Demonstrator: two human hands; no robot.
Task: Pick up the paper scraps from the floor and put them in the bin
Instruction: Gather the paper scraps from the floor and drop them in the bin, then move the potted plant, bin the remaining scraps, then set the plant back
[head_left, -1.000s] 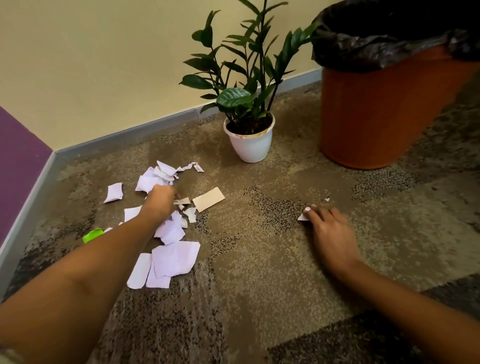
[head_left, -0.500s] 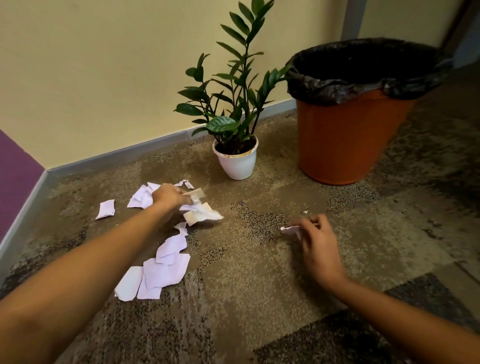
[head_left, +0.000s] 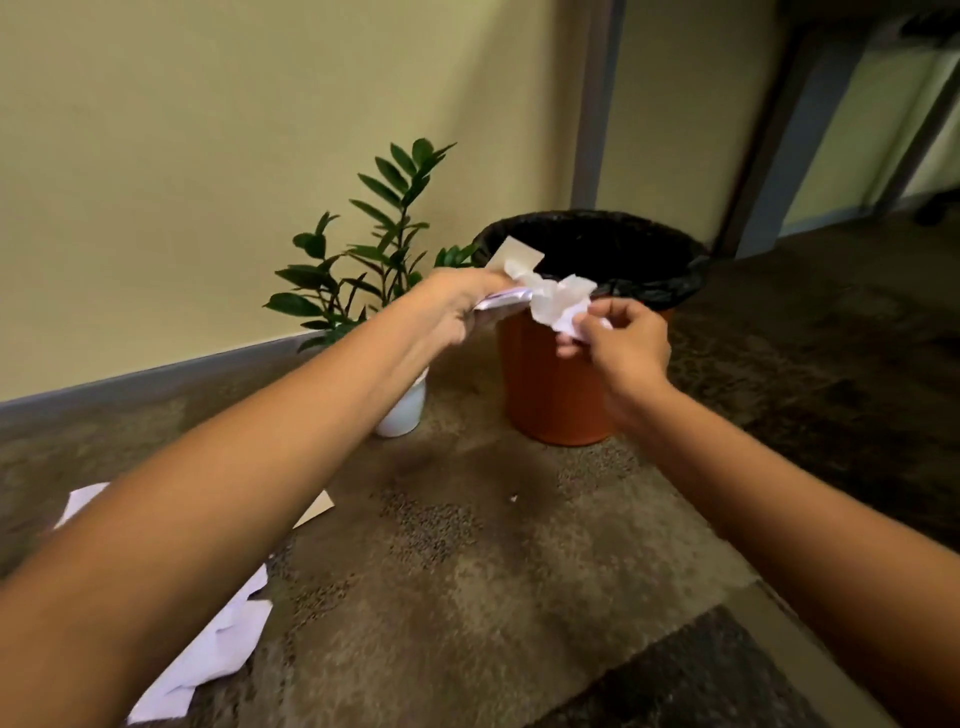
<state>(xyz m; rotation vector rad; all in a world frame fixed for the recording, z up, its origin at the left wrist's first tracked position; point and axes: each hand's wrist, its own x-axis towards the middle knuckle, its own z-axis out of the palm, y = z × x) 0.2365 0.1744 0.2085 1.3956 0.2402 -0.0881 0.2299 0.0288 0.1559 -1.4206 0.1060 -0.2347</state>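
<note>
My left hand grips a bunch of paper scraps, white and beige, raised at the near rim of the orange bin with its black liner. My right hand pinches a small white scrap right beside that bunch, in front of the bin's rim. More white scraps lie on the carpet at the lower left, partly hidden under my left forearm. A beige piece peeks out beside the arm.
A potted plant in a white pot stands against the wall just left of the bin. A tiny paper bit lies on the carpet before the bin. A doorway opens at the far right.
Both hands lifted off the floor with their scraps and rose to the bin's rim. The view tilted up, so the floor pile dropped to the lower left.
</note>
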